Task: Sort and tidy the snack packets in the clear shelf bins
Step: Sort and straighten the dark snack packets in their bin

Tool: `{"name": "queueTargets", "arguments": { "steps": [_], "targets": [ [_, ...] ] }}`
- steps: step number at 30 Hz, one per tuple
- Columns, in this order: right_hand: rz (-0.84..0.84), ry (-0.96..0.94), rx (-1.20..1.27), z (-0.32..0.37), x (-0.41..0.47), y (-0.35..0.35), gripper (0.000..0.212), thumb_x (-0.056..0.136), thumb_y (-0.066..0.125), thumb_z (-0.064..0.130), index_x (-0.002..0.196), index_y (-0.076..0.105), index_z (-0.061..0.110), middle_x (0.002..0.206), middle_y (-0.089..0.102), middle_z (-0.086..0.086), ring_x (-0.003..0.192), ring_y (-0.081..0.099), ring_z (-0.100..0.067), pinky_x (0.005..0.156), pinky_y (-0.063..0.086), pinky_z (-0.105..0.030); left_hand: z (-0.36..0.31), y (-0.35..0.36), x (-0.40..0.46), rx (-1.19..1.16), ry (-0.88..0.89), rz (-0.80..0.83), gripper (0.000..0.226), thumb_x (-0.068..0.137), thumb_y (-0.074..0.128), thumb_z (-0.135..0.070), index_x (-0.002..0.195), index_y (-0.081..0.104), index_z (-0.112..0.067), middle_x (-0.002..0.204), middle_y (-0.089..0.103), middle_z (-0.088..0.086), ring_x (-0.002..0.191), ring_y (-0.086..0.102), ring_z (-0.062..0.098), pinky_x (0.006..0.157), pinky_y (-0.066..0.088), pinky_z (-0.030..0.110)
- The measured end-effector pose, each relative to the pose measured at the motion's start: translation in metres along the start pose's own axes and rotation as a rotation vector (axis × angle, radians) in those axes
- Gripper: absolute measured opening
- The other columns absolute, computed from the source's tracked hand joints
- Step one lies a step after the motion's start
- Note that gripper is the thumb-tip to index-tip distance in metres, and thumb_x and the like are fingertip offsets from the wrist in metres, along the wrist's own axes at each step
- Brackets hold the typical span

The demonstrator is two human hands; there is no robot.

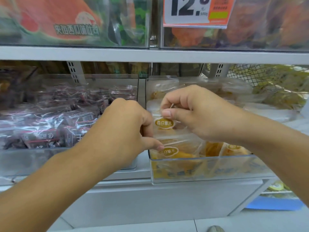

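Observation:
A clear bin [209, 169] on the lower shelf holds several clear packets of yellow snack with gold oval labels. My right hand [200, 113] pinches the top edge of one such packet [164, 123] between thumb and forefinger, above the bin's left side. My left hand [127, 126] is curled against the same packet's left edge, its thumb reaching down to another labelled packet [173, 152] in the bin. How the left fingers grip is hidden behind the hand. To the left, a second clear bin [50, 161] is full of dark purple packets [55, 123].
The shelf above carries clear bins with red and green packets and a price sign [197, 10]. A wire mesh basket [267, 76] with yellow goods stands at the right. Below the bins is a white shelf base [158, 201], and a shoe tip [215, 229] shows on the floor.

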State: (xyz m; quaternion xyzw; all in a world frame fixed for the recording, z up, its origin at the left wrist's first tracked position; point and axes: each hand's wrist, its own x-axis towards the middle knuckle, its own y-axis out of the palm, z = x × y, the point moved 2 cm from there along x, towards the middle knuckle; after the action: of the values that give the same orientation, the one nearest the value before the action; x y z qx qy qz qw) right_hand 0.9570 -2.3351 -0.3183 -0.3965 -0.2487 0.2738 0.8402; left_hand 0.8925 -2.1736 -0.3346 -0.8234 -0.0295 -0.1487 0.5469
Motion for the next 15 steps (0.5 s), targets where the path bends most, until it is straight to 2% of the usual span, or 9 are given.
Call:
{"name": "queueTargets", "arguments": {
  "steps": [2,4,6,10,12,13,15],
  "targets": [
    [0.048,0.003,-0.048,-0.001,0.002,0.005,0.020,0.098,0.061,0.026,0.079,0.061,0.022,0.061,0.056,0.013,0.055,0.047,-0.002,0.059,0.041,-0.020,0.002,0.001,0.000,-0.012,0.012,-0.030,0.036,0.056,0.089,-0.054,0.050,0.067,-0.026,0.051,0.061,-0.019,0.056,0.058,0.001,0.051,0.036,0.013],
    [0.162,0.049,-0.143,-0.001,0.004,0.009,0.021,0.099,0.058,0.029,0.079,0.058,0.023,0.056,0.053,0.021,0.054,0.046,0.000,0.051,0.035,-0.014,0.002,0.001,0.000,-0.041,0.011,-0.031,0.035,0.056,0.090,-0.053,0.052,0.067,-0.026,0.053,0.062,-0.017,0.056,0.058,0.004,0.052,0.039,0.017],
    [0.278,0.112,-0.210,-0.002,0.005,0.011,0.022,0.101,0.054,0.030,0.081,0.055,0.022,0.058,0.052,0.019,0.056,0.046,-0.001,0.050,0.034,-0.016,0.002,0.001,0.000,-0.047,0.011,-0.025,0.035,0.056,0.091,-0.051,0.054,0.068,-0.025,0.054,0.062,-0.017,0.056,0.059,0.005,0.052,0.040,0.020],
    [0.410,0.126,-0.225,-0.001,0.004,0.012,0.019,0.104,0.047,0.034,0.088,0.055,0.028,0.084,0.057,0.011,0.079,0.053,-0.009,0.071,0.043,-0.027,-0.001,-0.004,0.000,-0.035,0.041,-0.045,0.043,0.051,0.092,-0.054,0.056,0.061,-0.026,0.054,0.061,-0.015,0.054,0.058,0.005,0.053,0.047,0.027],
    [0.354,0.055,-0.198,0.008,-0.005,0.000,0.017,0.103,0.049,0.035,0.096,0.062,0.027,0.089,0.064,0.008,0.084,0.058,-0.011,0.078,0.048,-0.033,-0.008,-0.009,0.001,0.019,0.100,-0.099,0.053,0.046,0.083,-0.070,0.066,0.053,-0.030,0.056,0.059,-0.013,0.055,0.054,0.004,0.055,0.049,0.033],
    [0.257,0.012,-0.194,0.011,-0.011,-0.010,0.019,0.101,0.051,0.035,0.099,0.066,0.024,0.089,0.067,0.006,0.085,0.061,-0.012,0.079,0.049,-0.034,-0.012,-0.010,0.003,0.031,0.135,-0.119,0.058,0.045,0.077,-0.076,0.073,0.050,-0.033,0.062,0.056,-0.014,0.060,0.052,0.003,0.056,0.048,0.034],
    [-0.006,-0.065,-0.178,0.012,-0.029,-0.040,0.017,0.095,0.058,0.034,0.098,0.072,0.023,0.086,0.072,0.008,0.081,0.065,-0.006,0.078,0.051,-0.031,-0.022,-0.008,0.006,0.043,0.214,-0.115,0.065,0.051,0.065,-0.087,0.093,0.047,-0.040,0.087,0.053,-0.022,0.080,0.050,0.001,0.069,0.049,0.033]
  ]
}}
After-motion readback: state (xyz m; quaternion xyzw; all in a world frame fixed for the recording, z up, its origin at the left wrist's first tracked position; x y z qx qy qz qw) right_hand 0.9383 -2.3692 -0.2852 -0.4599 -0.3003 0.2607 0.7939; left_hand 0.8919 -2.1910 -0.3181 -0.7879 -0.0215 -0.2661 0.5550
